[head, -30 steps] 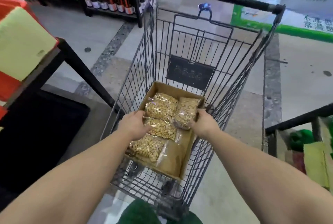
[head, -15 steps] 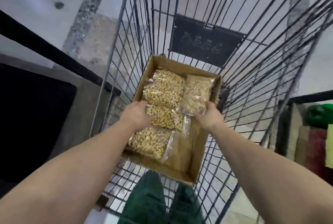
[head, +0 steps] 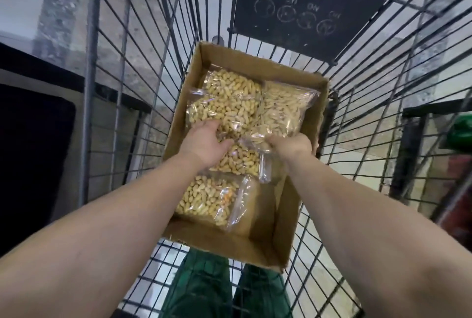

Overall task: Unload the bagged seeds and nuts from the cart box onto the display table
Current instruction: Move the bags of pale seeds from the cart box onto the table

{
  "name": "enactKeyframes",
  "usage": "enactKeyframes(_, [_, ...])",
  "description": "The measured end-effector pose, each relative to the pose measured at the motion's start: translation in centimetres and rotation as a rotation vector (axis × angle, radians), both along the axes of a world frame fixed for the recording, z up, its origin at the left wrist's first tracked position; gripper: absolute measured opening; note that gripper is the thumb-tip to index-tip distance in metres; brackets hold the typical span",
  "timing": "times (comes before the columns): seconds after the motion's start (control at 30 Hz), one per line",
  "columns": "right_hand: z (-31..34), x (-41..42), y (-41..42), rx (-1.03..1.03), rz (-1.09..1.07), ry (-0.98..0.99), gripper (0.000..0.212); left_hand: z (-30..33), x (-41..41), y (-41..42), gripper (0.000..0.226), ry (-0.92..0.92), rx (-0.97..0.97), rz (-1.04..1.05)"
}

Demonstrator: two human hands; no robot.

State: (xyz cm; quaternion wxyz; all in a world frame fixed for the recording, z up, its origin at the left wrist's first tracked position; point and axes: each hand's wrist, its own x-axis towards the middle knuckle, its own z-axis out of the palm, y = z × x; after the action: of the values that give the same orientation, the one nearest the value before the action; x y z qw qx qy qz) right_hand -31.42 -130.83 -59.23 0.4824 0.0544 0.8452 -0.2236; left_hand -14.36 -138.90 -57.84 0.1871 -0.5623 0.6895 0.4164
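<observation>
An open cardboard box (head: 286,218) lies in the wire cart (head: 143,44). Inside are clear bags: a peanut bag at the far left (head: 224,103), a seed bag at the far right (head: 283,110), a middle peanut bag (head: 240,161) and a near peanut bag (head: 207,200). My left hand (head: 204,145) rests on the far-left and middle peanut bags, fingers curled onto the plastic. My right hand (head: 291,145) pinches the near corner of the seed bag, its plastic bunched at the fingers. The box's near right part is bare.
A dark display table (head: 33,154) with a black frame stands left of the cart. Another black frame with green and red goods (head: 457,138) is on the right. A black plate (head: 306,16) hangs on the cart's far end. Green trouser legs (head: 204,289) show below.
My head has dropped closer over the cart, so the box fills more of the view. Both hands have moved from the box's sides in onto the bags; the right hand now grips the seed bag's corner.
</observation>
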Motion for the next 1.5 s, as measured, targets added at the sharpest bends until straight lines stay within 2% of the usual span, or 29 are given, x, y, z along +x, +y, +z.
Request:
enactKeyframes(0.1, [-0.2,0.5,1.3,-0.071,-0.055,-0.007,0.045,0.3,-0.8,-0.1,0.069,0.091,0.091,0.098])
enactKeyframes(0.17, [0.0,0.5,2.5,-0.164,-0.081,-0.039,0.048,1.0,-1.4,-0.2,0.073,0.187,0.166,0.229])
enactKeyframes(0.27, [1.4,0.7,3.5,-0.308,-0.001,-0.336,0.048,2.1,-1.9,-0.3,0.084,0.278,0.407,0.474])
enactKeyframes(0.33, [2.0,1.0,3.6,-0.326,0.161,-0.500,0.046,2.4,-1.4,0.0,0.081,0.330,0.624,0.586])
enactKeyframes(0.37, [1.9,1.2,3.5,-0.331,0.206,-0.523,0.046,2.4,-1.0,0.1,0.077,0.354,0.672,0.629])
enactKeyframes(0.43, [1.7,1.6,3.0,-0.341,0.172,-0.434,0.050,1.9,0.0,0.5,0.068,0.371,0.638,0.744])
enactKeyframes(0.57, [-0.2,0.7,2.1,-0.258,0.078,-0.024,0.071,0.9,1.1,1.2,0.042,0.378,0.530,0.918])
enactKeyframes(0.73, [-2.3,0.3,0.0,-0.130,0.153,0.172,0.080,-0.3,1.5,0.9,0.056,0.362,0.522,0.922])
enactKeyframes(0.87, [-4.1,0.3,-1.3,0.012,-0.025,0.058,0.090,-0.6,1.7,0.9,0.065,0.358,0.494,0.866])
enactKeyframes(0.9, [-4.7,0.4,-1.1,0.055,-0.011,0.022,0.084,-0.5,1.8,0.8,0.068,0.351,0.481,0.850])
enactKeyframes(0.97, [-4.7,0.5,-0.6,0.117,0.088,-0.058,0.057,-0.7,2.1,0.6,0.078,0.344,0.491,0.854])
enactKeyframes(1.0, [-4.6,0.6,-0.3,0.116,0.105,-0.091,0.053,-0.7,2.3,0.5,0.076,0.350,0.512,0.865])
enactKeyframes(1.07, [-4.8,0.6,0.2,0.074,0.083,-0.093,0.060,-0.6,2.5,0.3,0.063,0.373,0.536,0.874])
enactKeyframes(1.13, [-4.6,0.6,0.8,-0.013,0.040,-0.064,0.054,-0.4,2.7,0.2,0.068,0.366,0.537,0.878])
enactKeyframes(1.2, [-4.2,0.9,1.4,-0.104,0.022,-0.124,0.045,0.0,3.1,0.2,0.075,0.359,0.539,0.856])
enactKeyframes(1.27, [-3.5,1.4,1.6,-0.149,0.051,-0.181,0.054,0.6,3.7,0.2,0.101,0.343,0.558,0.844])
enactKeyframes(1.33, [-3.1,1.8,1.6,-0.188,0.058,-0.227,0.074,0.9,4.3,0.1,0.124,0.315,0.558,0.831])
enactKeyframes(1.4, [-3.0,1.9,1.8,-0.201,0.032,-0.312,0.096,1.0,4.7,0.3,0.129,0.293,0.557,0.824])
enactKeyframes(1.5, [-2.3,1.4,2.7,-0.189,0.070,-0.425,0.117,1.1,4.9,0.9,0.116,0.263,0.567,0.778])
